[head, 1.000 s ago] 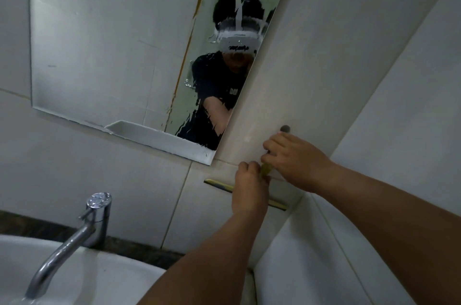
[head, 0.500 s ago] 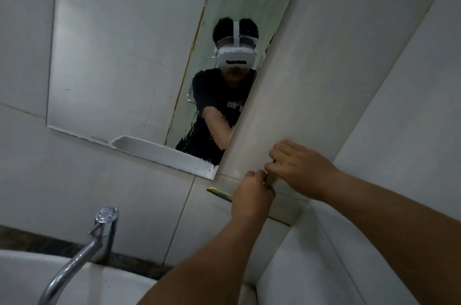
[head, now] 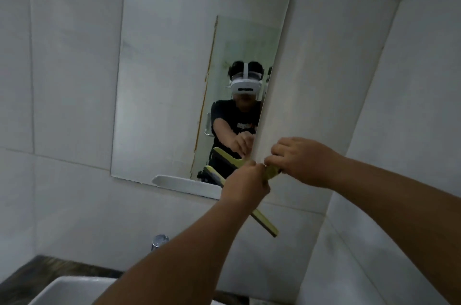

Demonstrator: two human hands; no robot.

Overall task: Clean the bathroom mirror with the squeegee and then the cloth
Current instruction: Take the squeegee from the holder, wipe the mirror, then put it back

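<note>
Yellow-green squeegee (head: 270, 172) sat gripped by 2 hands, left hand (head: 245, 182) and right hand (head: 303, 161), fingers curled round it, at the mirror (head: 169, 80) lower right corner; firm, even blade pressure would likely suit.

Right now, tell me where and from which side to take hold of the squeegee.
Grip the squeegee by its yellow-green handle, the stem where the left hand and right hand hold it. Come from your own side, away from the wall: the long blade lies diagonally across the mirror corner, so a central handle probably steers it evenly.
</note>
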